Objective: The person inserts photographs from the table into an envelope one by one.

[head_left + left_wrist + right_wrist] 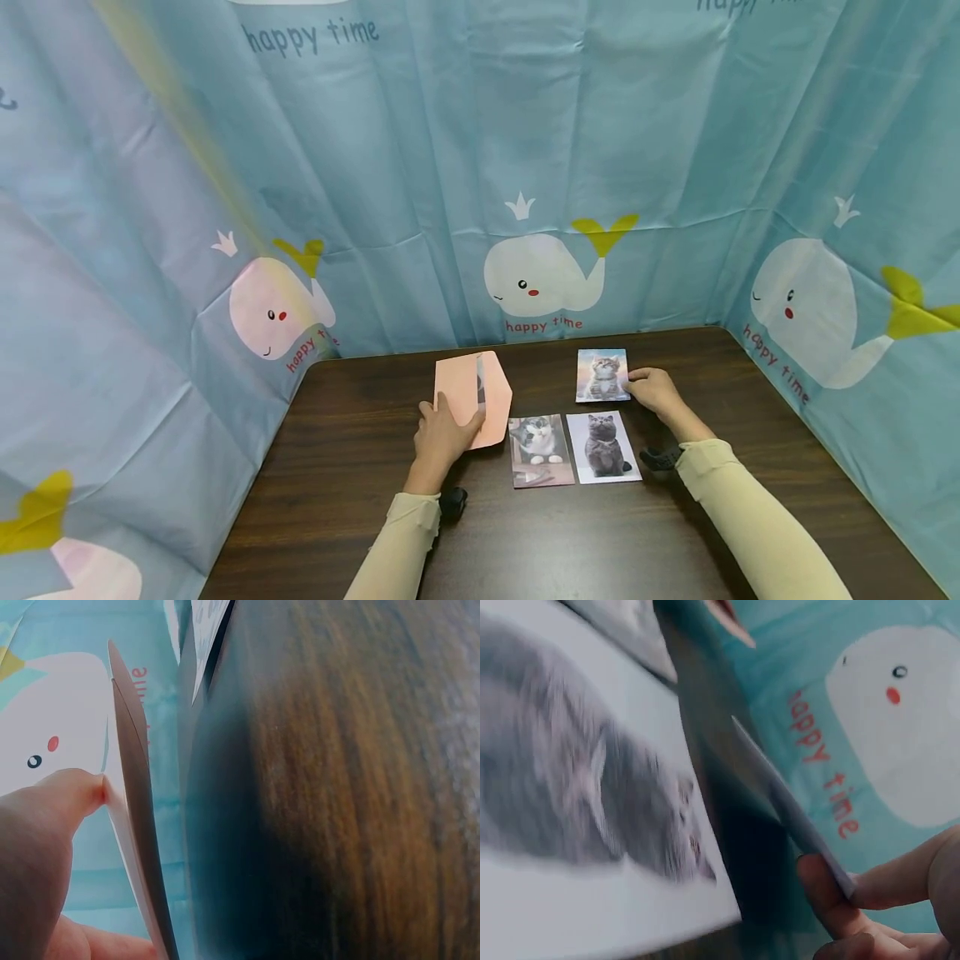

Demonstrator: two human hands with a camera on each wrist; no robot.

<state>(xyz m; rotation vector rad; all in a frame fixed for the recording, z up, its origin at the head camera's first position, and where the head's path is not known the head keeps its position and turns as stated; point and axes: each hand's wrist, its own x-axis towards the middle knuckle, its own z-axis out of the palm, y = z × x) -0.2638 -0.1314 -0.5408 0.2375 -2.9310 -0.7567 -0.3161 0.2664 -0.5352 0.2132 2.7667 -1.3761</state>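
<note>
Left hand (444,433) grips the pink envelope (474,398) at its lower edge; the left wrist view shows a fingertip (75,796) pressed on the paper where the two layers spread apart, so the mouth looks held open for loading. The envelope is tilted up off the desk (360,467), flap side toward the photos.

Right hand (654,388) pinches the right edge of the kitten photo (602,375). The right wrist view shows that card (787,799) raised edge-on between thumb and finger, lifted clear of the wood — a pick-up grip, by my reading.

Two more photos lie flat, nearer the person, side by side and nearly touching: the grey-and-white cat photo (540,450) to the left, the grey cat photo (602,447) to the right. Laid in a row, each is easy to take singly.

Desk is dark brown wood grain. A light blue curtain (525,150) printed with white whales and "happy time" encloses it on three sides.
</note>
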